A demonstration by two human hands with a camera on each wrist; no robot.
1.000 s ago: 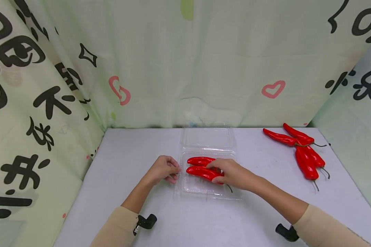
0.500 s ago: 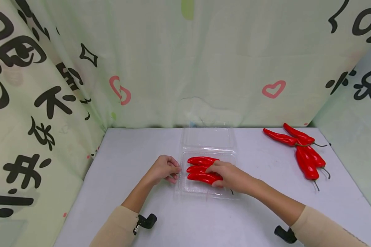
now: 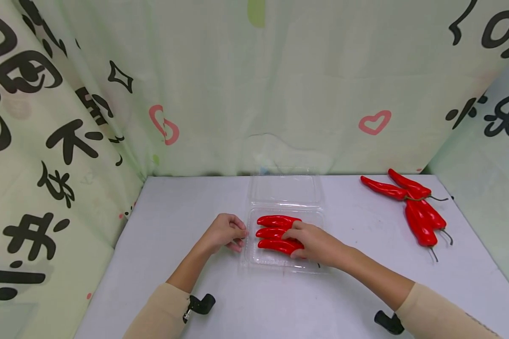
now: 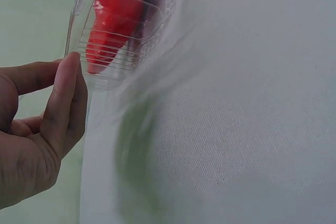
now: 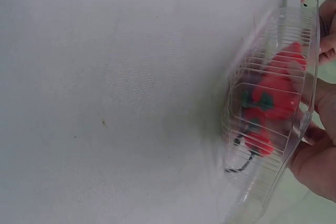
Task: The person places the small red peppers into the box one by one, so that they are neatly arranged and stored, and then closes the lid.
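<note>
Three red chili peppers lie side by side in a hinged clear plastic box, its lid folded back. My right hand reaches over the box's right side. Thumb and fingers grip the stem half of the nearest pepper. The middle pepper and the far pepper run alongside, their stem ends behind my hand. In the right wrist view, red pepper bodies and dark stems show through the ribbed wall. With thumb and fingertips my left hand pinches the box's left rim.
Several more red chili peppers lie in a crossed pile at the back right of the white table. Printed curtains stand behind the table and along its sides. A black wrist mount sits on each sleeve.
My right hand has moved slightly nearer and lower, bringing the gripped pepper down beside the middle one, which now shows. The left hand stays at the rim.
</note>
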